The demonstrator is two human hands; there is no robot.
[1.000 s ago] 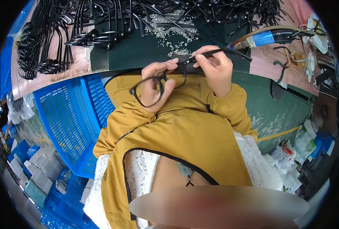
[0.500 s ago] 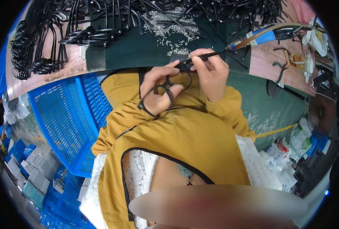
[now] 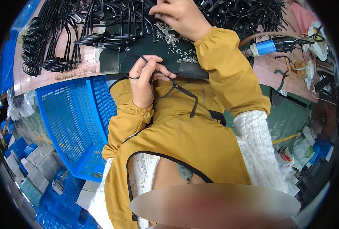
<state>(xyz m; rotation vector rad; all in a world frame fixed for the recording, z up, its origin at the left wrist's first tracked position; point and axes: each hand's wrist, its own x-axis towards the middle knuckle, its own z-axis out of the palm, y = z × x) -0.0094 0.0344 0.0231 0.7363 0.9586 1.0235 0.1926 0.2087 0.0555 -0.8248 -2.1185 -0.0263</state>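
Note:
My left hand (image 3: 143, 78) is closed on a black eyeglass frame (image 3: 174, 87), held just over the table's near edge. One temple arm extends from the frame toward the lower right, over my apron. My right hand (image 3: 182, 17) reaches to the far side of the table, its fingers bent together beside the black temple arms (image 3: 131, 19) there. What those fingertips grip, if anything, is hidden. Below my right hand, small clear slivers (image 3: 175, 49) lie scattered on the dark green mat (image 3: 154, 51).
Bundled black temple arms (image 3: 36, 45) cover the table's left, with a loose heap (image 3: 249, 19) at the far right. A blue-and-black power screwdriver (image 3: 270, 46) lies on the right with its cord. Below the left edge stands a blue plastic basket (image 3: 70, 122); thin pliers-like tools (image 3: 282, 74) lie right.
My right hand has let go of the eyeglass frame and moved up and away to the far pile. My left hand has shifted slightly left and raised, turning the frame, whose temple arm now points down-right.

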